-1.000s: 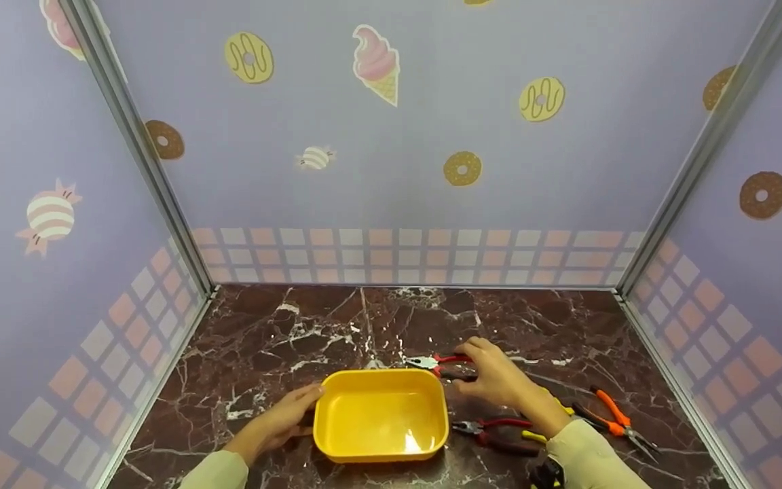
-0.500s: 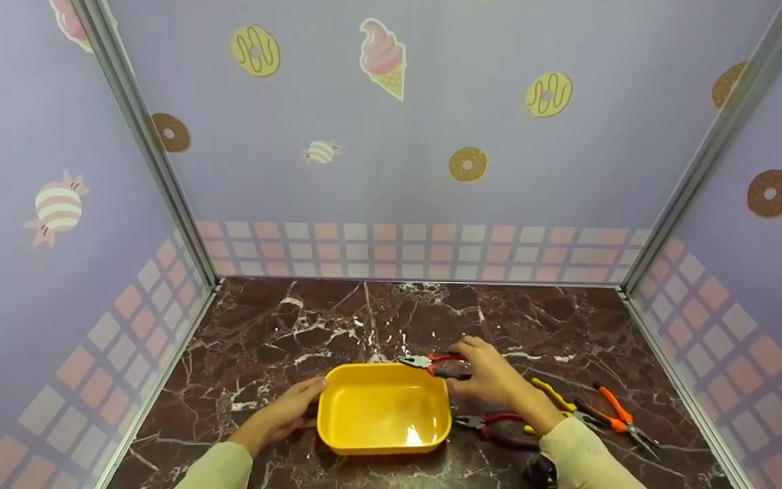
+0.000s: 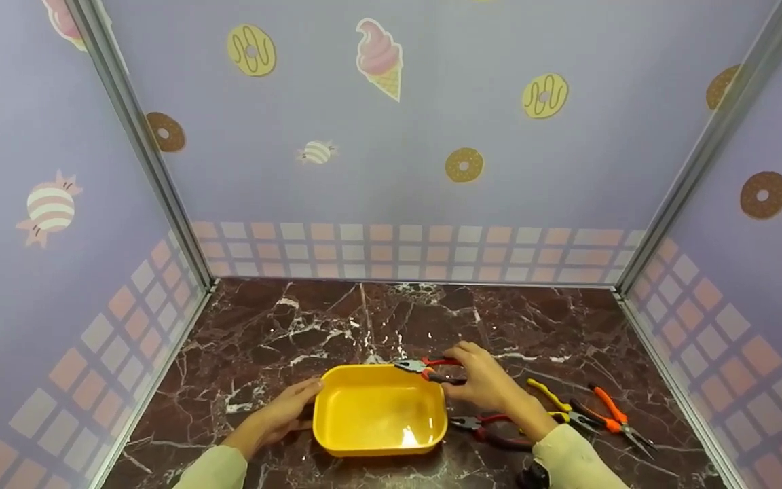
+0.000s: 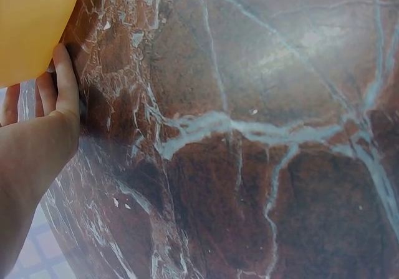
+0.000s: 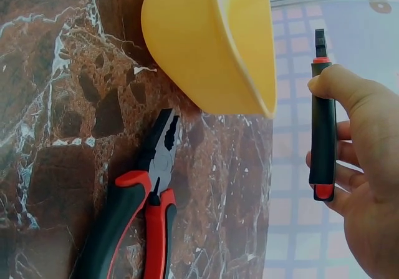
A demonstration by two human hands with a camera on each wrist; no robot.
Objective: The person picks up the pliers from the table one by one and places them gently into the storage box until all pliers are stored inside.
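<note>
holding pliers (image 3: 428, 367), right hand (image 3: 482, 380), yellow tray (image 3: 337, 435)

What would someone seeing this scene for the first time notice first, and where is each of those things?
The bright yellow tub stands out, sitting near the front of the dark marble table. The right hand holds red-handled pliers over the tub's far right corner, while the left hand rests against its left side. More pliers lie on the table to the right.
</note>
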